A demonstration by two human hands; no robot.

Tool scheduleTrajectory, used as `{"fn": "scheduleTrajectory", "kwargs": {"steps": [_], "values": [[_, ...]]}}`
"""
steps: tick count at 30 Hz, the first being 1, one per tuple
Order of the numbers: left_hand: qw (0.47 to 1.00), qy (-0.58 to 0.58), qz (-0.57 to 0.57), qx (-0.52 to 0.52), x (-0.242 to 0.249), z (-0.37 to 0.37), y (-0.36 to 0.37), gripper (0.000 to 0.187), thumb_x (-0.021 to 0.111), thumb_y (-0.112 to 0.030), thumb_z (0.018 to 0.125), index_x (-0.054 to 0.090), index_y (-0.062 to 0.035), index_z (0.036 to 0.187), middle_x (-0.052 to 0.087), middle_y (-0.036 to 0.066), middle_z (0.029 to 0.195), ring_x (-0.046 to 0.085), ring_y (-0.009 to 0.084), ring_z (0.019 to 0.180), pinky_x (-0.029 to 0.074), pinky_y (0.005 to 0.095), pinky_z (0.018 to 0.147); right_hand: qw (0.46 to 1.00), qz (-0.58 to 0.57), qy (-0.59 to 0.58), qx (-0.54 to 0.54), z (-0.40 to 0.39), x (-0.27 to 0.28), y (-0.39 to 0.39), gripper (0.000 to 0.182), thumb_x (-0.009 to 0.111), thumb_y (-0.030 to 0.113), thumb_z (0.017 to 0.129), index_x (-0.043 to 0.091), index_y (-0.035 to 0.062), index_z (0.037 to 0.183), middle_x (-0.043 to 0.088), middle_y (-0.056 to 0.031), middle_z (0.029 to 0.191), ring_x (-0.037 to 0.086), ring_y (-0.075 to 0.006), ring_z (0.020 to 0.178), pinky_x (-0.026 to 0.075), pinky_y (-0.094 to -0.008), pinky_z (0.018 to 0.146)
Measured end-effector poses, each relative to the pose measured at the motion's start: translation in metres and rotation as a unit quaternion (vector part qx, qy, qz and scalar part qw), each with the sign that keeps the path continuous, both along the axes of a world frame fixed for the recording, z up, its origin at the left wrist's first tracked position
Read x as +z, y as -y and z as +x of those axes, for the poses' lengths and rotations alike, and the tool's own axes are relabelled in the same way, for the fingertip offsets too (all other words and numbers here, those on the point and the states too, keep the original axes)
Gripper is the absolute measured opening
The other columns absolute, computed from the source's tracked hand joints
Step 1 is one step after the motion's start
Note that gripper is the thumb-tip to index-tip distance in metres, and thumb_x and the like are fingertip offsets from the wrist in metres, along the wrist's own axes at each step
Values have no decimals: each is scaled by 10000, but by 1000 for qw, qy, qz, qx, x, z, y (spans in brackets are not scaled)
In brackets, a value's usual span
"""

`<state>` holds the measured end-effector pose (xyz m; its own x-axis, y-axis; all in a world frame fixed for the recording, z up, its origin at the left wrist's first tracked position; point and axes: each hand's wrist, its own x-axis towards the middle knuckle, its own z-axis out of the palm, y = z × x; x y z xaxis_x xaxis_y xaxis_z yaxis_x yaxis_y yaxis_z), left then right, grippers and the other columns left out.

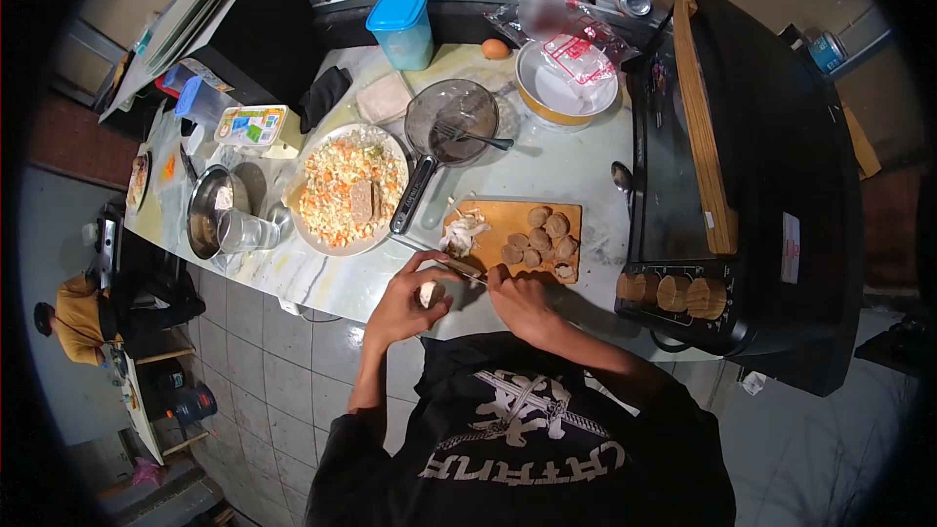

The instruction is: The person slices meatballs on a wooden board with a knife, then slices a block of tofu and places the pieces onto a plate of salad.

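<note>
My left hand (410, 304) is closed around a small pale piece (427, 294), near the counter's front edge. In my right hand (517, 301) is a knife (463, 270), its blade pointing left toward my left hand's fingers. Just beyond both hands lies a wooden cutting board (488, 213) with several round brown pieces (539, 237) on its right and white peelings (463, 234) on its left. A white plate (328, 245) of chopped orange and white food, with a brown block (364, 202) on top, stands to the left.
Behind the board are a dark strainer or pan (451, 109) with a whisk, a white bowl (534, 102) and an egg (495, 49). A toaster oven (761, 185) stands right. Left are a metal bowl (203, 213) and a clear cup (239, 231). Another person (80, 320) is far left.
</note>
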<state>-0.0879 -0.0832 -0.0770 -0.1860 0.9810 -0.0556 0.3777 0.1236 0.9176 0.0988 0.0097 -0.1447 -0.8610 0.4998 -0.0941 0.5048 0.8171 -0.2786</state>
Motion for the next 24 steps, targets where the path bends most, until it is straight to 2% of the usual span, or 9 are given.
{"fn": "scheduleTrajectory", "kwargs": {"steps": [2, 5, 12, 15, 17, 18, 20, 22, 24], "values": [[990, -106, -82, -32, 5, -1, -1, 331, 660, -98, 714, 666, -90, 1045, 583, 124, 1180, 659, 285, 738, 535, 362, 696, 1000, -12, -11, -1, -1, 0, 0, 115, 537, 70, 802, 507, 3, 890, 642, -157, 610, 673, -308, 576, 531, -393, 497], [986, -144, -62, -55, 2, -6, -3, 342, 665, -108, 700, 665, -85, 1041, 588, 116, 1205, 660, 284, 729, 534, 357, 689, 1000, -20, -3, -13, 0, 0, 0, 120, 538, 69, 804, 509, 4, 900, 646, -161, 618, 673, -313, 578, 530, -396, 499], [978, -174, -63, -99, 5, -8, -15, 342, 670, -113, 693, 669, -88, 1034, 635, 121, 1168, 655, 277, 677, 534, 351, 709, 1000, -30, -1, -6, -1, 8, -2, 123, 532, 60, 807, 508, -12, 903, 651, -177, 647, 679, -324, 625, 534, -402, 522], [978, -156, -97, -96, 3, -7, -16, 344, 675, -133, 698, 671, -88, 1039, 639, 122, 1169, 653, 275, 666, 535, 353, 722, 999, -46, 14, -7, -1, 7, -2, 129, 523, 63, 816, 508, -16, 916, 652, -180, 653, 680, -328, 634, 533, -407, 528], [968, -216, 18, -123, -14, -10, -13, 354, 680, -153, 707, 665, -81, 1053, 637, 123, 1169, 649, 268, 641, 532, 353, 712, 999, -46, 14, -4, -1, 4, -2, 133, 516, 66, 823, 507, -17, 926, 652, -180, 654, 679, -330, 634, 533, -410, 531], [968, -217, 18, -121, -10, -9, -15, 354, 680, -153, 707, 665, -81, 1053, 637, 123, 1169, 649, 268, 641, 532, 353, 712, 999, -47, 16, -4, -1, 3, -2, 135, 509, 70, 829, 505, -16, 933, 653, -181, 657, 679, -330, 636, 532, -412, 532], [972, -190, -76, -116, 0, -6, -19, 365, 683, -169, 717, 656, -73, 1068, 643, 128, 1146, 648, 266, 635, 527, 354, 703, 999, -47, 16, -1, 0, 2, -1, 137, 503, 73, 835, 502, -15, 939, 653, -182, 660, 680, -330, 637, 531, -415, 533], [973, -187, -63, -118, -5, -9, -22, 370, 682, -167, 721, 651, -72, 1077, 648, 127, 1130, 648, 265, 635, 525, 354, 698, 999, -32, 32, 0, -1, 5, -2, 163, 537, 85, 817, 543, -8, 951, 663, -148, 668, 684, -298, 629, 538, -376, 528], [976, -171, -52, -128, -4, -10, -25, 359, 685, -172, 725, 654, -63, 1066, 659, 128, 1090, 646, 261, 628, 523, 352, 691, 999, -32, 35, 8, 0, 6, -3, 166, 538, 76, 816, 540, -14, 954, 664, -156, 677, 685, -298, 636, 539, -377, 535]]}}
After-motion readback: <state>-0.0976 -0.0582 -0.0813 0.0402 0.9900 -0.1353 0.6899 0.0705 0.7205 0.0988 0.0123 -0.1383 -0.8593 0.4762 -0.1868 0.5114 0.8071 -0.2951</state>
